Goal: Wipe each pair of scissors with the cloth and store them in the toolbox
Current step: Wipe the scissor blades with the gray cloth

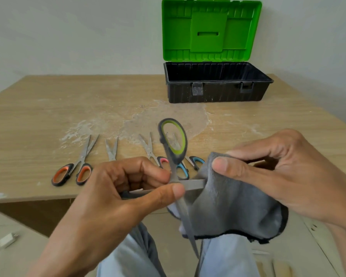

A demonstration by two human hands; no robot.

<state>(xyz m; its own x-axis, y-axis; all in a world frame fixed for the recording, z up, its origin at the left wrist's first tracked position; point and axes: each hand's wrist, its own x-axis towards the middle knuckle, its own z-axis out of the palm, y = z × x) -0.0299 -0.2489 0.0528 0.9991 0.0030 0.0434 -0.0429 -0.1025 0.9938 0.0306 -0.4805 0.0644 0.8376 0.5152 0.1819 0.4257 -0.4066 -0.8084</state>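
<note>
L hand (128, 188) pinches the green-handled scissors (173, 140) near the pivot, thumb and fingers closed on them. Scissors are spread wide open: one handle loop stands up, one blade runs down toward the lap w/ its tip between the knees, the other blade goes across to the right and disappears into the grey cloth (234, 206). The second handle is mostly hidden under the L hand; only a dark sliver shows.

R hand (278, 172) grips the cloth, thumb pressed on its upper edge, fingers curled behind. The cloth wraps the crosswise blade, so that blade's tip can't be seen. Cloth's lower part hangs over the lap.

On the wooden table (48, 116), along the near edge: orange-handled scissors (74, 168) fully in view, slightly open. Next pair (112, 149) shows blades only, handles hidden behind the L hand. Pink-handled pair (156, 154) and blue-handled pair (192, 163) are partly blocked by hand and green loop; hard to tell exactly how they lie.

Toolbox (218, 86) sits at the far side, well apart from the hands, green lid (211, 30) upright. Visible part of its inside looks dark; the floor is mostly out of sight. White smears mark the table middle.
</note>
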